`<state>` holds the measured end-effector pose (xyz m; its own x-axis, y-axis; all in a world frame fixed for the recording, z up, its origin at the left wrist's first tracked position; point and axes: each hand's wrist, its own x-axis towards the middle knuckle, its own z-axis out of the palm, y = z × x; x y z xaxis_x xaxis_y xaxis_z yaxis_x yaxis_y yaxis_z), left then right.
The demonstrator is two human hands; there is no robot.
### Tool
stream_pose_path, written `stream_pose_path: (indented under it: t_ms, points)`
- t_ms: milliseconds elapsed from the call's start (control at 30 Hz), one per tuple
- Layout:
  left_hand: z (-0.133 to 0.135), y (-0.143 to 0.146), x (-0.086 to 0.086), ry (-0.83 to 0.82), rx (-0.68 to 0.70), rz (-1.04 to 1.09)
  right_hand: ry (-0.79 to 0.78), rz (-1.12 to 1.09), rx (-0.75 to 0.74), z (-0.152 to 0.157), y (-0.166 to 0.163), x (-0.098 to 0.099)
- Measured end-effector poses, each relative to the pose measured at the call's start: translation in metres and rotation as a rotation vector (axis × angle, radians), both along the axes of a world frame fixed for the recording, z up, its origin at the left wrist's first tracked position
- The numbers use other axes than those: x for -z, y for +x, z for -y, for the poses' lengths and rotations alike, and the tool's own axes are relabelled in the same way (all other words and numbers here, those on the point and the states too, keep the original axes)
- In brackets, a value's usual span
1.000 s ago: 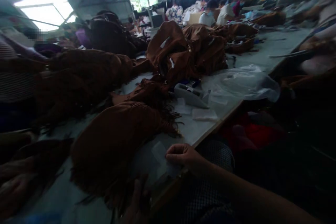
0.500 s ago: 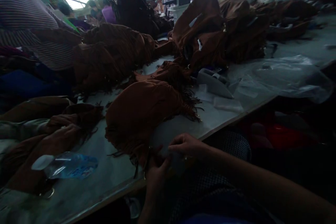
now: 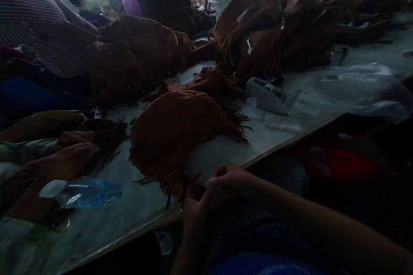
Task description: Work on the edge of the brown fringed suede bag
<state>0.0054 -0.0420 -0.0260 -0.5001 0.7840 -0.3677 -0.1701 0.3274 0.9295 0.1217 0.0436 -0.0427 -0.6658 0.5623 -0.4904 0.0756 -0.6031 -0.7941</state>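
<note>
Both hands meet at the near edge of the surface, under the fringed brown bag.

My right hand (image 3: 230, 178) has its fingers (image 3: 215, 180) pinched shut on a small pale, filmy piece (image 3: 211, 187); I cannot tell what it is in this dim light. My left hand (image 3: 193, 206) comes up from below, fingers curled against the lower edge of the brown bag (image 3: 177, 133), but whether they actually grip it I cannot tell. Compared with half a second ago, the hands sit a little closer and the pale piece is drawn in between them; the bag lies as it did, on the surface (image 3: 135, 206) near its edge. Judgement: fine handling at the bag's hem is under way. Further out: a water bottle (image 3: 87, 192) lying to the left, a grey tape dispenser (image 3: 269, 96) and clear plastic bags (image 3: 361, 90) to the right, more brown bags (image 3: 258, 30) heaped behind.
</note>
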Motion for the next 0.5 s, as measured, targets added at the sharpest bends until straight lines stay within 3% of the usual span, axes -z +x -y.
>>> stream_pose_path:
  t_ms: [167, 300, 433, 500]
  points:
    - [0.003, -0.001, 0.002, -0.005, 0.008, 0.006, -0.049, -0.024, -0.009, 0.000, 0.004, 0.003]
    - [0.008, -0.004, 0.009, 0.013, 0.037, 0.017, 0.156, 0.114, -0.023, -0.010, 0.000, -0.006]
    - [0.014, -0.006, 0.014, 0.006, 0.060, 0.005, 0.398, 0.220, -0.257, -0.020, -0.015, -0.016]
    - [0.015, -0.005, 0.013, 0.023, 0.072, 0.040, 0.407, 0.190, -0.399, -0.022, -0.024, -0.017]
